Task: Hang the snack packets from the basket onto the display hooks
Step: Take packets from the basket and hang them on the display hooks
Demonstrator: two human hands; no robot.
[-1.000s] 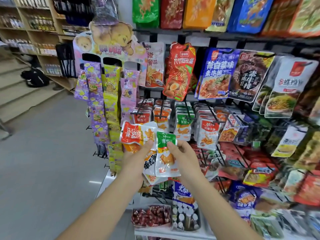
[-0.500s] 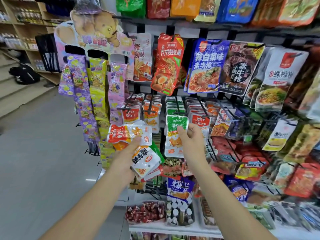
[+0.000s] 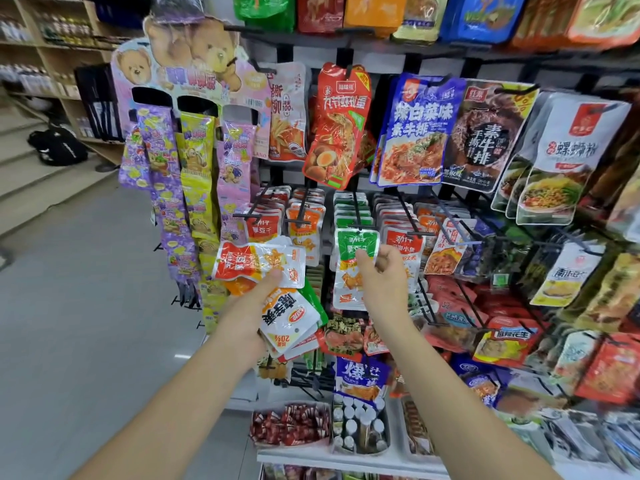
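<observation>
Slippage is the main risk: the right hand (image 3: 382,282) pinches a green-topped packet (image 3: 356,244) at the tip of a thin black hook (image 3: 356,213), and if its small hang-hole misses the prong, the glossy, crinkly film pouch could drop. The left hand (image 3: 254,308) clutches a fanned bundle of packets (image 3: 258,261), flat and slick, which could slide loose.

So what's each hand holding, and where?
Right hand pinches the green-topped packet just below its green header; left hand grips a bunch of packets where they overlap.
</observation>
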